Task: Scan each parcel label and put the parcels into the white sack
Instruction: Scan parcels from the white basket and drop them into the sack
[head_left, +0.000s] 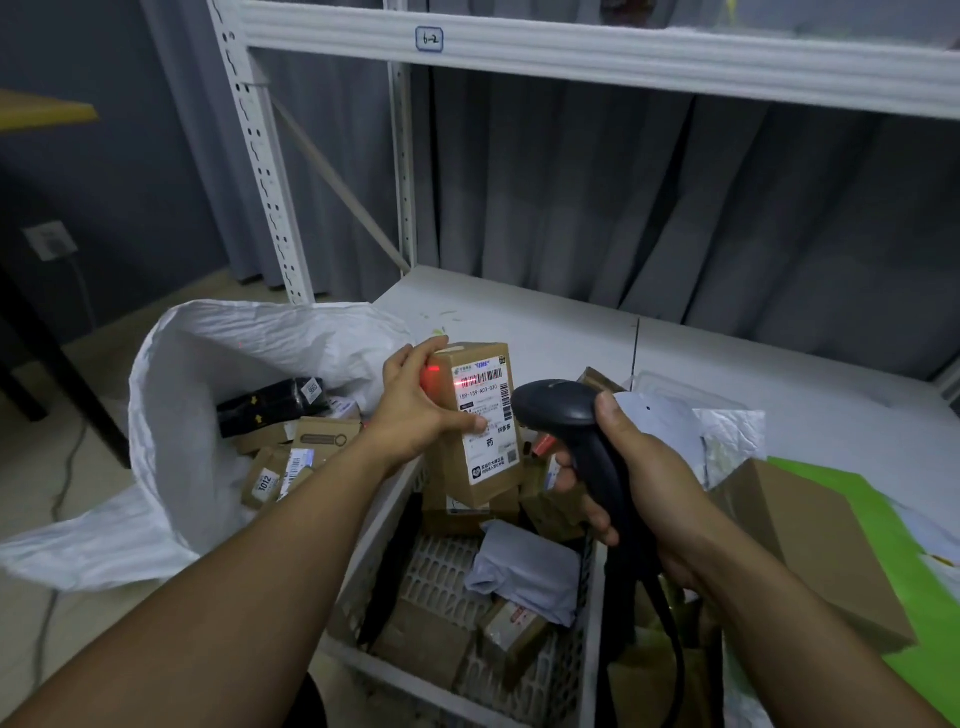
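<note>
The white sack (171, 415) stands open at the left, parcels (291, 431) inside. Above the plastic crate (441, 571) the left hand (415, 410) grips a cardboard parcel (457, 467) upright — red light (465, 383) on its label (493, 447) — and the right hand (639, 483) grips the black scanner (561, 410) just beside it.

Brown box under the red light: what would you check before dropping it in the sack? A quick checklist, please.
1. Grip: the left hand holds the brown box: ok.
2. Aim: the right hand points the scanner at the label: ok.
3. The red beam reaches the barcode: ok, spilling onto that hand.
4. Scan registered: cannot tell.
5. The white sack gapes open, with room above the parcels inside: ok.
</note>
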